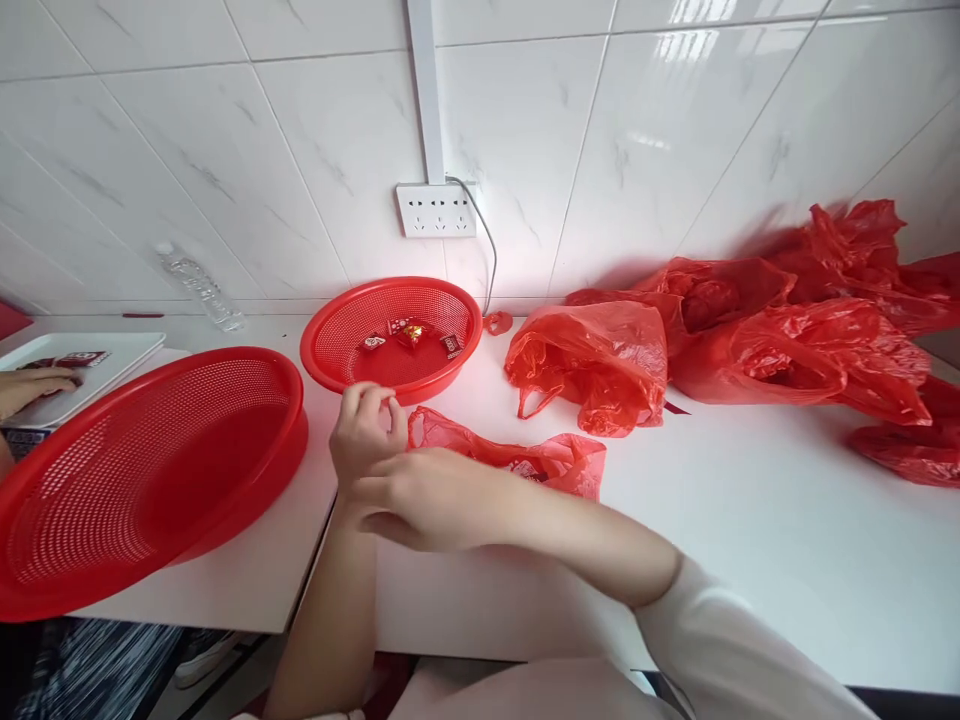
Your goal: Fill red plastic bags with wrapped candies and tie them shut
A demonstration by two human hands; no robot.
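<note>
Red plastic: the thin bag is laid on the desk behind the right forearm, probably for easy reach, like the small basket by the left hand. Left fingers are curled; whether anything's pinched there or by the right hand can't be told, honestly.

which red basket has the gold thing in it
The smaller basket, below the wall socket: a gold piece lies among small packets. No gold shows in the larger basket at left.

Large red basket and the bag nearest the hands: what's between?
Head view: the left hand, partly overlapped by the right hand, lies between the large red basket and the bag.
</note>
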